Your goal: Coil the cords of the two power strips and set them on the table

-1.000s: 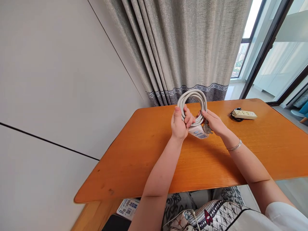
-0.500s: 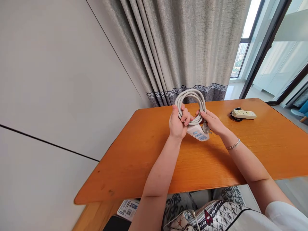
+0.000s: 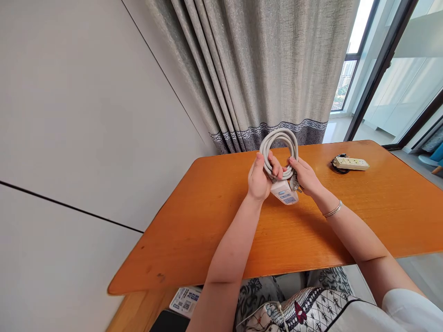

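Both my hands grip a coiled white power cord [image 3: 278, 133] above the table. My left hand [image 3: 261, 180] closes round the coil's left side, its thumb up and its fingers through the loop. On the right side, my right hand [image 3: 305, 175] pinches the coil between thumb and fingers. Below the coil hangs a white power strip [image 3: 285, 192], its socket face turned partly toward me. The plug [image 3: 294, 182] of the cord shows beside my right fingers. Part of the strip's upper end is hidden behind the cord and my left fingers.
A wooden table [image 3: 214, 216] spans the space before me. On its right part lies a cream power strip [image 3: 351, 163] with a black cord. A grey curtain [image 3: 277, 69] hangs behind the table, and a white wall [image 3: 86, 115] stands at the left.
My left hand has shifted slightly right, and the coil has been squeezed narrower. The white power strip has turned a little. My right hand has barely moved.
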`<state>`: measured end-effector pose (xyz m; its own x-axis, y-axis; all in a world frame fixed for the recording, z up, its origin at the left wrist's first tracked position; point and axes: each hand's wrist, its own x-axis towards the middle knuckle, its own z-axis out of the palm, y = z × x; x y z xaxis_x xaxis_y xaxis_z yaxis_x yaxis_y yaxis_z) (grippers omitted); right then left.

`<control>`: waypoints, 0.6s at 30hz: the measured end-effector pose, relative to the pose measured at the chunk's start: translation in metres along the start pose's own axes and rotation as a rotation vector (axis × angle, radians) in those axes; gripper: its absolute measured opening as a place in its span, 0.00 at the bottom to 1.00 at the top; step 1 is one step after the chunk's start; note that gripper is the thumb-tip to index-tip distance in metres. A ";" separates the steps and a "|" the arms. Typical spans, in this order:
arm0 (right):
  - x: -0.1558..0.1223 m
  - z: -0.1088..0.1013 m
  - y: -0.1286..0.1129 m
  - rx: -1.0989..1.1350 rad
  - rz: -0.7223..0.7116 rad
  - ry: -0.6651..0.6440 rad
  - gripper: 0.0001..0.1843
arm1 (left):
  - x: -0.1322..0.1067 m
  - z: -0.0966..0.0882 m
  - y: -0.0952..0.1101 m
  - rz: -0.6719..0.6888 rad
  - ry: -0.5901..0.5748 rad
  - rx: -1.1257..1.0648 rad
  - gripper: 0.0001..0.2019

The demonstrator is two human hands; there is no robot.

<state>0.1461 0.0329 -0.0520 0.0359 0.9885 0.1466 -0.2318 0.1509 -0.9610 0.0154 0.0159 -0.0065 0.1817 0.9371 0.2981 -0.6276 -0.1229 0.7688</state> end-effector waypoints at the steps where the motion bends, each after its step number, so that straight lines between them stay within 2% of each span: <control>1: 0.001 -0.001 0.000 -0.007 -0.019 0.016 0.28 | 0.001 0.000 0.000 -0.015 -0.003 0.009 0.24; 6: 0.001 0.002 0.001 0.050 -0.003 -0.038 0.28 | -0.001 0.001 0.001 -0.008 0.041 0.000 0.22; 10: -0.001 0.006 0.003 0.097 0.052 -0.098 0.30 | -0.004 0.001 0.003 -0.009 -0.006 0.024 0.18; 14: 0.001 0.002 0.002 0.028 0.010 -0.095 0.32 | -0.004 -0.006 0.010 -0.106 -0.058 0.086 0.16; 18: 0.005 -0.005 0.001 -0.088 -0.094 -0.063 0.32 | -0.001 -0.012 0.018 -0.159 -0.106 0.081 0.12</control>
<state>0.1513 0.0379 -0.0538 -0.0086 0.9686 0.2486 -0.1439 0.2448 -0.9588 -0.0053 0.0165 -0.0001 0.3550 0.9076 0.2242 -0.5228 -0.0061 0.8525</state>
